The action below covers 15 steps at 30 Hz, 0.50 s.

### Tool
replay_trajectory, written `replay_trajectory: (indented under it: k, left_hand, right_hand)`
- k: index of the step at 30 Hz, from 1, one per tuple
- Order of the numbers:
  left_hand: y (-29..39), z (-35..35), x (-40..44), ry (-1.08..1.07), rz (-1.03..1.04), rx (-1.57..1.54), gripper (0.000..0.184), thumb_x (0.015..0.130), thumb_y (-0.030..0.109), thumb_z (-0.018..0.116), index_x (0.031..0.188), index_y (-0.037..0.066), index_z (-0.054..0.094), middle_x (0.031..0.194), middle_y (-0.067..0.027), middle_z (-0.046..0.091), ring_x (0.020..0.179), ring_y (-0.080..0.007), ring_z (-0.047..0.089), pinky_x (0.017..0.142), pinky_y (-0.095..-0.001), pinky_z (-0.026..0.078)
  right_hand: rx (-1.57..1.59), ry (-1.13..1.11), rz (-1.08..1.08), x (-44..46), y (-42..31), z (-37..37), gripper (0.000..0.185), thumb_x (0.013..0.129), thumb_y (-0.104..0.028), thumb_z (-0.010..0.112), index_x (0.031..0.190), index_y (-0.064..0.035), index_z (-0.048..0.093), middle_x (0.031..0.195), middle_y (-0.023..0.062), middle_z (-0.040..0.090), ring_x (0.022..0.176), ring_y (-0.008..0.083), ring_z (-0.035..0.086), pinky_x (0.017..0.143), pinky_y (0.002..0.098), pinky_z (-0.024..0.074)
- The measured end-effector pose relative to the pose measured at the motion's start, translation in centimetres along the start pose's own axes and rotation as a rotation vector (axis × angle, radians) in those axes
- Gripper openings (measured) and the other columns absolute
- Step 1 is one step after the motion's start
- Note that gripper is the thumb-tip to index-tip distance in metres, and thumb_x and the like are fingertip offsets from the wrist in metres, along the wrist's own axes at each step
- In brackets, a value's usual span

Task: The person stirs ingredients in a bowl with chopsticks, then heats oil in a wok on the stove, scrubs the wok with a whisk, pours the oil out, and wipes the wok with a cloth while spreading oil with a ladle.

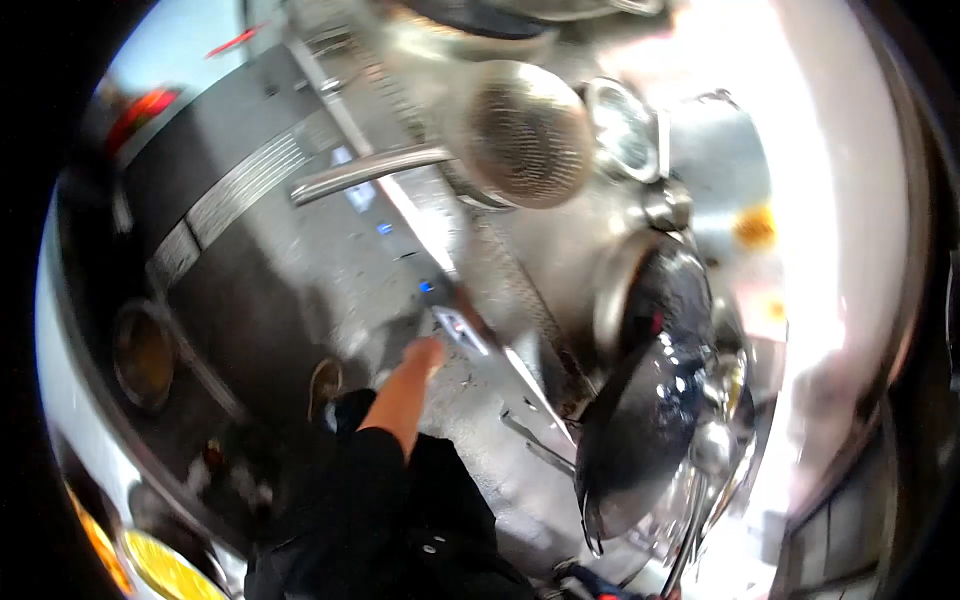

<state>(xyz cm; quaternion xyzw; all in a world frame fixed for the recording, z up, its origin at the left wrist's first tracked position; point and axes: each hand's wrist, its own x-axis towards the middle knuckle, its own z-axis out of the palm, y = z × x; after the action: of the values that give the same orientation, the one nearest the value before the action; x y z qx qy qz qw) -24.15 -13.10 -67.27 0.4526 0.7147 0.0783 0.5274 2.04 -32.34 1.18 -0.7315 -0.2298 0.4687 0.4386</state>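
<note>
My left hand [425, 354] reaches out below a black sleeve, over the grey floor and beside the metal counter edge. It is blurred and its fingers do not show clearly. No held thing can be made out there. My right hand is not in view. To the right of the left hand, a dark wet wok [635, 440] leans among other metal pans on the steel counter. A ladle [712, 448] lies at the wok's right side. Farther up, a round perforated strainer [525, 135] has its long handle sticking out past the counter edge.
A shiny metal vessel [715, 150] and a small metal-rimmed container [622, 128] stand near the strainer. At the lower left is a round container with yellow contents [170, 568]. A dark counter front with a slotted panel [245, 190] runs along the left. The view is tilted and blurred.
</note>
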Motion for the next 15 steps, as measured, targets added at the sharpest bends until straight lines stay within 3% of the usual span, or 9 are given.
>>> replay_trajectory:
  k: [1,2,4,5,6,8,9,10,15]
  left_hand:
    - [-1.2,-0.1,-0.2,0.007,0.000,-0.014,0.032,0.078,0.027,0.060,0.102,0.007,0.070,0.109,-0.0169,0.067,0.102,-0.0336,0.064,0.085,-0.0436,0.052]
    - [-2.5,-1.0,-1.3,0.015,-0.016,-0.030,0.033,0.079,0.029,0.059,0.098,0.004,0.070,0.104,-0.0177,0.068,0.097,-0.0343,0.065,0.083,-0.0438,0.052]
    - [-3.6,-1.9,-3.9,0.022,-0.105,-0.114,0.035,0.079,0.031,0.061,0.096,0.002,0.071,0.102,-0.0201,0.068,0.096,-0.0339,0.066,0.082,-0.0446,0.052]
    - [-3.9,-2.2,-5.4,0.020,-0.166,-0.179,0.035,0.077,0.031,0.064,0.096,0.003,0.071,0.103,-0.0217,0.067,0.099,-0.0329,0.066,0.085,-0.0453,0.052]
    - [-3.3,-3.4,-8.8,0.111,-0.067,-0.216,0.037,0.077,0.034,0.067,0.089,0.000,0.071,0.091,-0.0214,0.069,0.081,-0.0322,0.069,0.069,-0.0454,0.053]
    - [-4.3,-5.7,-12.9,-0.287,-0.268,-0.851,0.030,0.079,0.033,0.068,0.083,0.003,0.066,0.068,-0.0112,0.059,0.052,-0.0184,0.054,0.043,-0.0425,0.038]
    - [-5.1,-5.4,-13.7,-0.317,-0.248,-0.988,0.031,0.083,0.034,0.067,0.087,0.003,0.065,0.069,-0.0102,0.060,0.051,-0.0202,0.054,0.046,-0.0412,0.043]
    - [-5.7,-5.3,-14.7,-0.352,-0.233,-1.125,0.032,0.086,0.035,0.067,0.092,0.004,0.065,0.069,-0.0092,0.061,0.051,-0.0219,0.055,0.050,-0.0399,0.048]
    - [-2.3,-13.6,-27.9,-0.327,-0.282,-1.649,0.037,0.091,0.028,0.058,0.118,0.003,0.053,0.097,-0.0164,0.065,0.076,-0.0303,0.063,0.066,-0.0423,0.055]
  right_hand:
    - [0.088,-0.195,-0.014,0.5,0.2,-2.1,0.023,0.099,-0.032,0.047,0.082,-0.0162,0.047,0.058,-0.0048,0.037,0.043,0.0075,0.032,0.037,0.0232,0.0256]
    - [0.183,-0.052,0.018,1.3,0.2,-3.3,0.023,0.100,-0.023,0.046,0.123,-0.0174,0.047,0.062,-0.0015,0.042,0.039,0.0083,0.038,0.031,0.0243,0.0369]
    - [0.146,-0.008,-0.052,1.2,0.1,-2.5,0.025,0.100,-0.023,0.046,0.124,-0.0166,0.047,0.063,-0.0019,0.041,0.041,0.0071,0.039,0.033,0.0251,0.0369]
    - [0.038,0.092,-0.007,1.3,-0.5,-0.9,0.012,0.099,-0.029,0.047,0.101,-0.0172,0.045,0.059,-0.0030,0.040,0.042,0.0078,0.036,0.034,0.0244,0.0316]
    - [-0.076,0.189,0.042,0.9,-1.0,0.2,0.028,0.099,-0.036,0.048,0.077,-0.0178,0.044,0.056,-0.0041,0.038,0.043,0.0086,0.034,0.036,0.0238,0.0263]
    - [-0.160,0.233,0.028,0.1,-1.8,1.5,0.030,0.097,-0.039,0.050,0.077,-0.0176,0.045,0.059,-0.0033,0.044,0.044,0.0110,0.039,0.037,0.0246,0.0320]
    - [0.037,0.071,-0.035,0.3,-1.4,1.2,0.013,0.099,-0.030,0.047,0.102,-0.0175,0.045,0.061,-0.0029,0.042,0.043,0.0090,0.039,0.035,0.0239,0.0328]
    - [0.231,-0.088,-0.102,0.5,-0.8,0.9,0.028,0.100,-0.022,0.045,0.127,-0.0173,0.046,0.063,-0.0024,0.039,0.041,0.0069,0.039,0.033,0.0233,0.0336]
    - [0.420,-0.331,-0.090,-0.2,-1.0,9.5,0.029,0.097,-0.012,0.050,0.125,-0.0145,0.049,0.059,-0.0073,0.032,0.042,0.0048,0.029,0.034,0.0204,0.0276]
